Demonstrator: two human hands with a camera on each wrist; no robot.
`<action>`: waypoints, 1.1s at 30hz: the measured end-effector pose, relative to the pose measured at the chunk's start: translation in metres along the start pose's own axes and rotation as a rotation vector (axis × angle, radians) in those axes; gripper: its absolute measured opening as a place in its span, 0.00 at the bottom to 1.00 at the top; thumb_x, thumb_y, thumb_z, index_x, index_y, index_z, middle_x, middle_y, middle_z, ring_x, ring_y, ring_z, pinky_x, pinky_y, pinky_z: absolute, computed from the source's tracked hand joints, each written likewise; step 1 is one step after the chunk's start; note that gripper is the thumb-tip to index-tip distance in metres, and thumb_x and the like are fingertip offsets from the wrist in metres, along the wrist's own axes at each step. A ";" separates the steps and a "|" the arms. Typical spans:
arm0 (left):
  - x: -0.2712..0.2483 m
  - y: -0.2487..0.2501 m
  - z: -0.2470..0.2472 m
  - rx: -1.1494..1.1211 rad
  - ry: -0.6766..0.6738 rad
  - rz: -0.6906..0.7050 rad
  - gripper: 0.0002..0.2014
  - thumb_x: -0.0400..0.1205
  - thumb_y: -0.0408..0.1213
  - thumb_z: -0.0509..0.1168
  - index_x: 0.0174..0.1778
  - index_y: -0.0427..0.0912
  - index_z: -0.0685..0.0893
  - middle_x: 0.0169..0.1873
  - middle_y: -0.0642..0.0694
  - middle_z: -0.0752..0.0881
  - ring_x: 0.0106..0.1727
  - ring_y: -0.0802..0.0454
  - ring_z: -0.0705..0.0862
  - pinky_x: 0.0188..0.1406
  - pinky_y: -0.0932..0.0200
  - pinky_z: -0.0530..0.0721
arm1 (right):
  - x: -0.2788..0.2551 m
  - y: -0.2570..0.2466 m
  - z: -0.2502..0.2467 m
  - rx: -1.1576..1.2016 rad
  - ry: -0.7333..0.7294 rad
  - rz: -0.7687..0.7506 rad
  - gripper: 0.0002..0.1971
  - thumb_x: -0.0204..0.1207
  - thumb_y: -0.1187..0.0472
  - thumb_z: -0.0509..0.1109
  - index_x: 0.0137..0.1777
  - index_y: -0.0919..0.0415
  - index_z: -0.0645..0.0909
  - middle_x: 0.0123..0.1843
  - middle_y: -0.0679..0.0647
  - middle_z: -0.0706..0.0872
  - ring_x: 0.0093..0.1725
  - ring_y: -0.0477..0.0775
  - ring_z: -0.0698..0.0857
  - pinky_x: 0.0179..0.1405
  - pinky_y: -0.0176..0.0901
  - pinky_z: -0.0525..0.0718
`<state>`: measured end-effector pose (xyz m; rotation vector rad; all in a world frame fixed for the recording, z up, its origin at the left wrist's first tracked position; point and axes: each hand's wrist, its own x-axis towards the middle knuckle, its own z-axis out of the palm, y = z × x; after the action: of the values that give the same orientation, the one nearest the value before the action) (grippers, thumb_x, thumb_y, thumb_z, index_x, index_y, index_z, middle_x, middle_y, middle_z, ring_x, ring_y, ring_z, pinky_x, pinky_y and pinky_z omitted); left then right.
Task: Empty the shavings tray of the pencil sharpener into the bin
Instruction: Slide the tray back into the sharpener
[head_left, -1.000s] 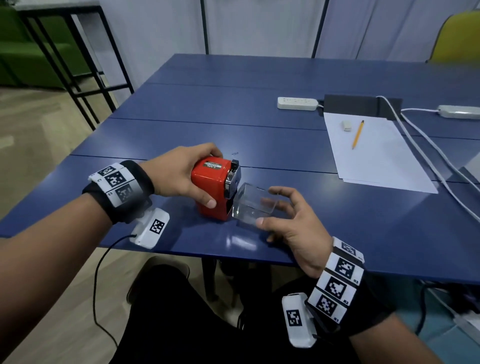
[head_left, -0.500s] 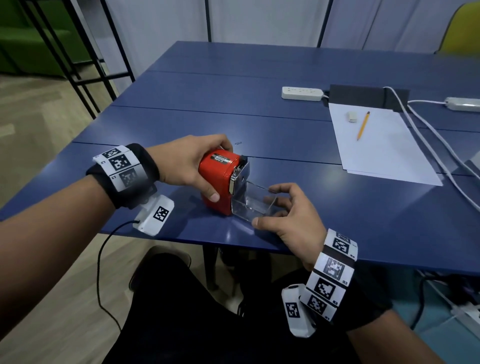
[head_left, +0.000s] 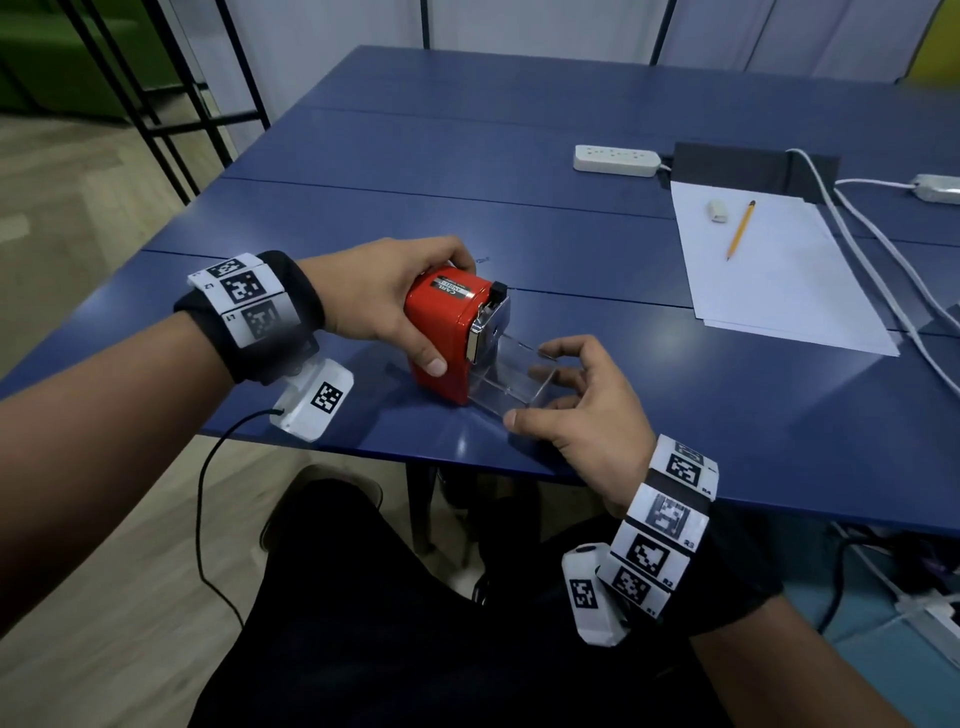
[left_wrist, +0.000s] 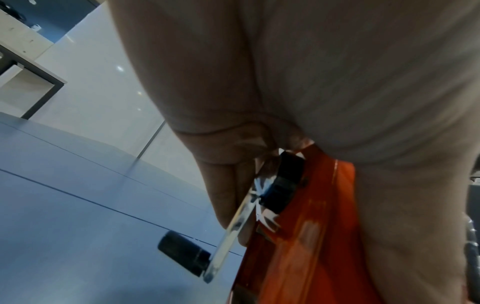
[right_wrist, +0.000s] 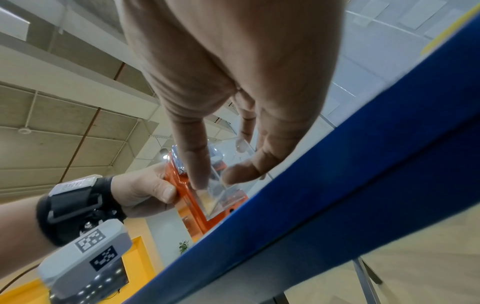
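Observation:
A red pencil sharpener (head_left: 447, 332) stands near the front edge of the blue table (head_left: 519, 208). My left hand (head_left: 384, 301) grips its body from the left, thumb on the near side. A clear plastic shavings tray (head_left: 511, 382) sticks out of the sharpener's right face, part way in its slot. My right hand (head_left: 576, 410) pinches the tray's outer end between thumb and fingers. In the right wrist view the tray (right_wrist: 218, 193) sits against the red sharpener (right_wrist: 192, 197). The left wrist view shows the sharpener (left_wrist: 306, 236) and its crank handle (left_wrist: 184, 255). No bin is in view.
A white sheet of paper (head_left: 769, 275) with a yellow pencil (head_left: 740, 228) and an eraser (head_left: 718, 210) lies at the right. Behind it are a white power strip (head_left: 615, 160) and cables (head_left: 872, 249). A black metal frame (head_left: 156, 93) stands left of the table.
My right hand has brought the clear tray down and left against the sharpener's face and pushed it into the slot. The left hand kept holding the sharpener.

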<state>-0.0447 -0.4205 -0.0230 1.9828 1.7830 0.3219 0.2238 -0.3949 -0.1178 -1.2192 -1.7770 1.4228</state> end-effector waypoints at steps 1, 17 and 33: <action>0.000 0.000 0.000 -0.004 -0.003 0.001 0.45 0.58 0.55 0.90 0.69 0.60 0.75 0.56 0.55 0.89 0.54 0.54 0.90 0.55 0.47 0.90 | 0.000 0.000 0.000 0.001 -0.006 -0.002 0.34 0.54 0.56 0.90 0.58 0.35 0.79 0.60 0.45 0.92 0.39 0.49 0.90 0.51 0.63 0.94; -0.021 -0.011 0.002 -0.049 0.009 0.008 0.56 0.68 0.51 0.87 0.90 0.60 0.62 0.78 0.60 0.76 0.72 0.61 0.78 0.71 0.64 0.76 | -0.001 -0.004 -0.008 0.047 -0.033 -0.017 0.42 0.60 0.54 0.91 0.75 0.41 0.77 0.67 0.45 0.82 0.44 0.51 0.93 0.47 0.53 0.92; -0.018 -0.004 0.001 -0.087 0.043 0.010 0.43 0.69 0.52 0.86 0.80 0.58 0.74 0.66 0.61 0.86 0.63 0.72 0.84 0.66 0.63 0.84 | 0.003 -0.006 0.001 0.054 -0.006 -0.051 0.38 0.57 0.52 0.89 0.71 0.47 0.83 0.61 0.42 0.87 0.43 0.51 0.95 0.52 0.54 0.94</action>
<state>-0.0503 -0.4381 -0.0241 1.9384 1.7559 0.4407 0.2196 -0.3926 -0.1127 -1.1348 -1.7492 1.4373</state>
